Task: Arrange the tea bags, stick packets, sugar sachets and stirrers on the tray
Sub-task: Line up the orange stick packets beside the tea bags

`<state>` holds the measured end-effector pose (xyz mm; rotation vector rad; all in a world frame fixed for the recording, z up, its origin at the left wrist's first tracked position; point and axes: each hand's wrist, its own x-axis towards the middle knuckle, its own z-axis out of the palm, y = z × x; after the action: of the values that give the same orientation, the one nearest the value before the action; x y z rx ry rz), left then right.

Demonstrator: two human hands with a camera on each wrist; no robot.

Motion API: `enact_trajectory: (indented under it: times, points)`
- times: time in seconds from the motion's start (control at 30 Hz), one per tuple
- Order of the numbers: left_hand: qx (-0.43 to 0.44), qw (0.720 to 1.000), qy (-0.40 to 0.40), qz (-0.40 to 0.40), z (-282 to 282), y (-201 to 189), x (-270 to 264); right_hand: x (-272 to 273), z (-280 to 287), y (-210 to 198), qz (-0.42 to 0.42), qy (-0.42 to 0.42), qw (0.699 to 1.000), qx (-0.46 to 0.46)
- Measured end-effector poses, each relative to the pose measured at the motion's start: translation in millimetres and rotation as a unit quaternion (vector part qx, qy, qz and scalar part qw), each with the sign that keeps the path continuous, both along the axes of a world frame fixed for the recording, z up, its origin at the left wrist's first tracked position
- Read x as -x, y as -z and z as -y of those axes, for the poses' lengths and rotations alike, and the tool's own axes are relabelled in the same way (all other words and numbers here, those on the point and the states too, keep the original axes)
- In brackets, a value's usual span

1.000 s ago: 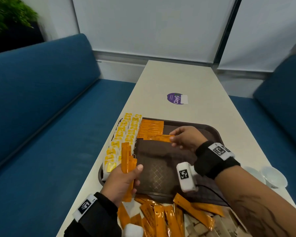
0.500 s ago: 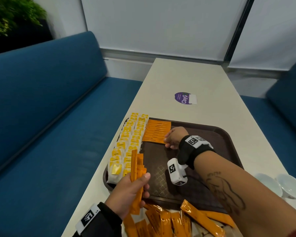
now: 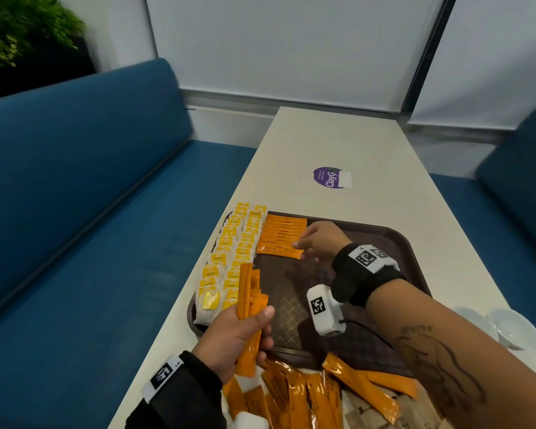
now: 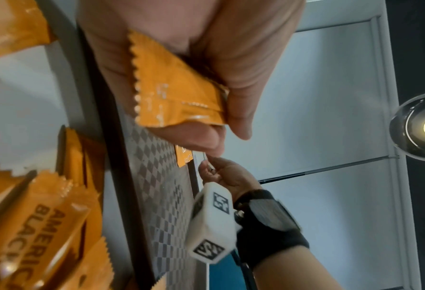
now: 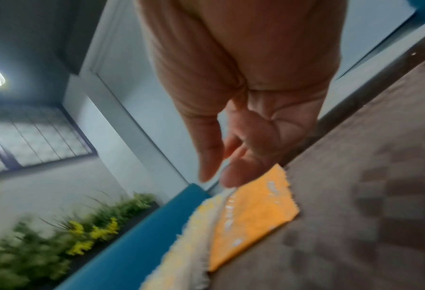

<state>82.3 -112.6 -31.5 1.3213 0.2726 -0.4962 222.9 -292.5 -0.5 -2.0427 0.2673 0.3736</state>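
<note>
A brown tray (image 3: 410, 253) lies on the table. Two columns of yellow tea bags (image 3: 229, 252) fill its left side. Beside them sits a row of orange stick packets (image 3: 283, 233). My right hand (image 3: 304, 247) rests its straight fingertips (image 5: 231, 176) on the right end of the nearest packet (image 5: 251, 212), holding nothing. My left hand (image 3: 260, 326) grips an upright bundle of orange stick packets (image 3: 251, 289) over the tray's near left corner. The left wrist view shows the bundle's serrated end (image 4: 176, 94) in my fist.
Loose orange stick packets (image 3: 307, 394) and pale brown sachets (image 3: 372, 413) are heaped on the table in front of the tray. Two white bowls (image 3: 514, 328) stand to the right. A purple sticker (image 3: 328, 178) lies farther up the table. Blue benches flank both sides.
The right hand carried one orange stick packet to the row, laid it at the near end and now only touches it. The left hand keeps its bundle.
</note>
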Motion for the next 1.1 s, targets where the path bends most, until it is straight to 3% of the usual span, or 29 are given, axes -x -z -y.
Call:
enact_trajectory:
  times: [0.1,0.23,0.47,0.67,0.83,1.0,1.1]
  points:
    - [-0.019,1.000,0.011,0.018,2,-1,-1,40,-3,-21,-0.011,-0.124,0.990,-0.070]
    - [-0.023,0.998,0.046,0.033,7,-3,2,85,-14,-29,-0.066,-0.226,0.970,-0.060]
    - [-0.032,0.996,0.067,0.041,9,-5,13,115,-10,-15,-0.023,-0.172,0.978,-0.113]
    - [0.055,0.998,0.036,-0.008,0,-12,19,118,11,-17,0.045,-0.148,0.970,-0.186]
    - [-0.006,1.000,0.011,0.028,-2,-10,15,116,18,-15,0.084,-0.132,0.968,-0.199]
    - [-0.092,0.989,-0.008,0.115,1,-10,10,112,19,-14,0.045,-0.082,0.968,-0.232]
    - [-0.111,0.983,-0.024,0.142,2,-10,7,113,21,-15,0.016,-0.099,0.975,-0.197]
